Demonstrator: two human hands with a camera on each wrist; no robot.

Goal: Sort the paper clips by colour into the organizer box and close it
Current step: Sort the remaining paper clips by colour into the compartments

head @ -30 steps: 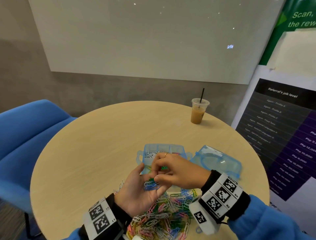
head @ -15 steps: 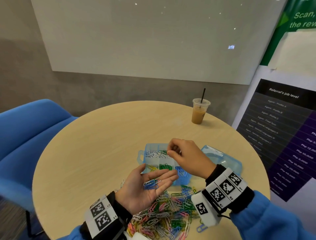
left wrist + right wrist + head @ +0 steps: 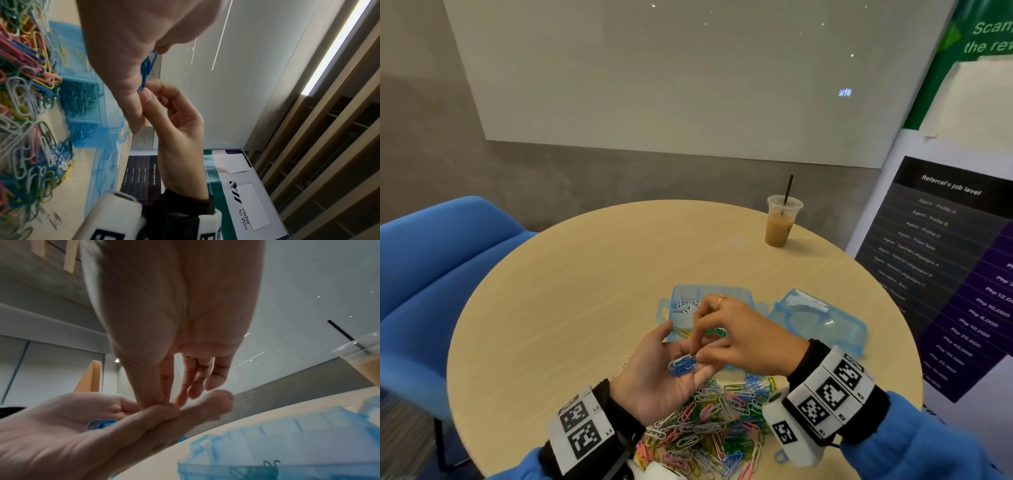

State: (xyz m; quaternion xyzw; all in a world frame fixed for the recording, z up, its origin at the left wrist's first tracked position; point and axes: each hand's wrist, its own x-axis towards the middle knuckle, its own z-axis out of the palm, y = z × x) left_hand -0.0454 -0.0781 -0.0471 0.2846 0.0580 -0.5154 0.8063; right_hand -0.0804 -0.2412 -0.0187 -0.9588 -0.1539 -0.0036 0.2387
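My left hand (image 3: 677,350) lies palm up above the table, cupping a small bunch of blue paper clips (image 3: 683,365). My right hand (image 3: 698,355) reaches into that palm, thumb and forefinger pinching the end of a blue clip (image 3: 147,73). Just behind the hands, the translucent blue organizer box (image 3: 739,297) stands open, with white, yellow, green and blue clips in separate compartments. Its lid (image 3: 822,320) lies detached to the right. A mixed pile of coloured clips (image 3: 709,431) lies on the round wooden table (image 3: 571,308) under my wrists.
An iced coffee cup with a black straw (image 3: 781,221) stands at the table's far right. A blue chair (image 3: 431,274) is at the left. A poster board (image 3: 945,267) leans at the right, close to the table's edge.
Half a second ago my right hand was over the box's compartments; it has come back to the left palm and pinches a blue clip. The left hand stayed palm up.
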